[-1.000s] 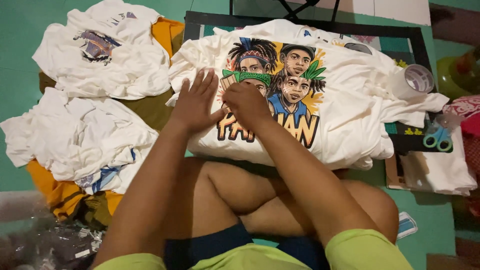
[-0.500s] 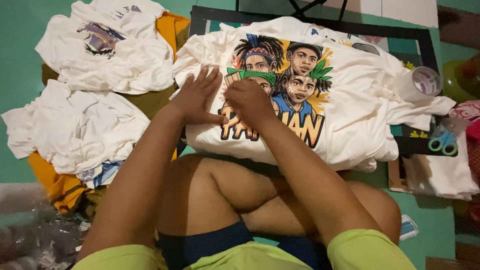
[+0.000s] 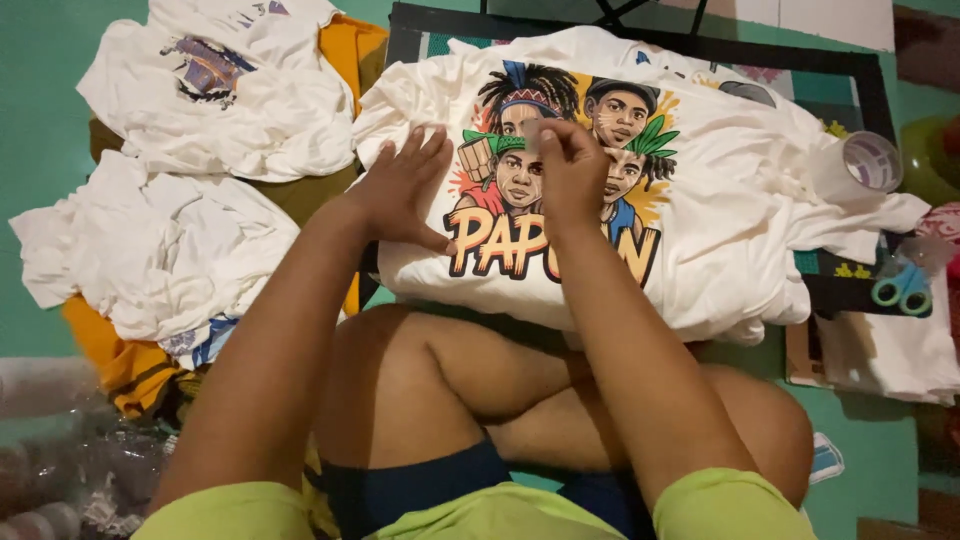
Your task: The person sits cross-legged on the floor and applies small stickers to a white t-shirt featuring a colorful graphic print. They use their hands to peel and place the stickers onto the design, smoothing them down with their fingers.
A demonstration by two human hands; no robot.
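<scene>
Far left of the printed shirt point(image 3: 720, 230): a crumpled heap of white shirts point(image 3: 160, 250) over orange cloth point(image 3: 105, 355), with clear plastic wrapping point(image 3: 60, 450) blurred at the lower corner, hard to make out. Above that heap, a second pile of white shirts point(image 3: 220, 90) with a small purple print, more orange cloth point(image 3: 350, 45) tucked behind.

Just left of the shirt's print: left hand point(image 3: 400, 190), fingers spread flat, palm pressed on the white fabric, thumb touching the edge of the orange lettering. On the print itself: right hand point(image 3: 570, 170), fingertips drawn together in a pinch over the faces, perhaps on a thin film or a fold of cloth; too small to tell which. Forearm covering the middle of the lettering.

Printed shirt lying face up on a stack of white shirts, draped over a dark frame point(image 3: 870, 80) on the green floor point(image 3: 40, 100), near edge overhanging the crossed bare legs point(image 3: 450, 390).

Right of the shirt: a roll of clear tape point(image 3: 870, 160) resting on a sleeve, then teal-handled scissors point(image 3: 900, 285) on the frame's edge, with folded white cloth point(image 3: 880, 350) just below them.
</scene>
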